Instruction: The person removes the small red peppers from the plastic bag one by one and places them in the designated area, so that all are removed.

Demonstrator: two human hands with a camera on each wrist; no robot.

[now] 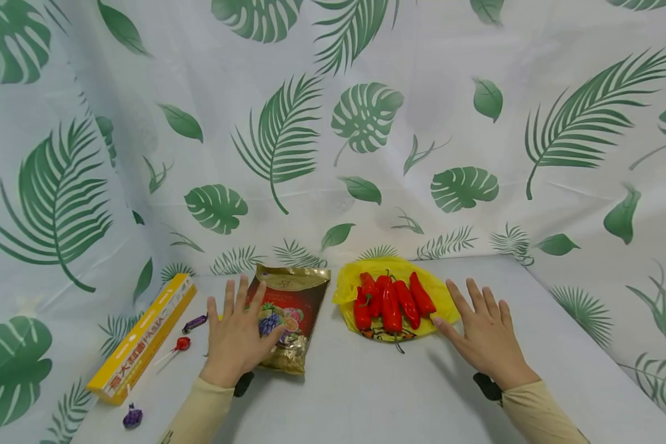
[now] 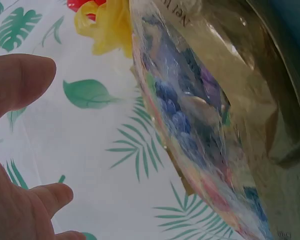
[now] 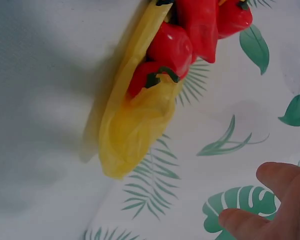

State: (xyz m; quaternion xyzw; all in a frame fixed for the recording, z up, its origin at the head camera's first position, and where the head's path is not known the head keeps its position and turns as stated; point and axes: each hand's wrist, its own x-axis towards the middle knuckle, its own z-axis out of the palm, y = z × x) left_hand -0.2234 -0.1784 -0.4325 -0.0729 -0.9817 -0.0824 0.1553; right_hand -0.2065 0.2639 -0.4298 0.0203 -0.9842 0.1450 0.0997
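Note:
My left hand is spread with straight fingers and holds nothing. In the head view it overlaps the left side of a gold and red candy bag with fruit pictures. The left wrist view has this candy bag close up, its shiny wrapper filling the right side. Several red peppers lie on a crumpled yellow plastic bag right of the candy. Beside them is my right hand, fingers spread and grasping nothing, its thumb near the yellow bag's right edge. Green stems show on the peppers in the right wrist view.
A long yellow pasta box lies slanted at the left. Near it are a red lollipop, a purple wrapped candy and a purple lollipop. A leaf-printed curtain rises behind the white table and along its sides.

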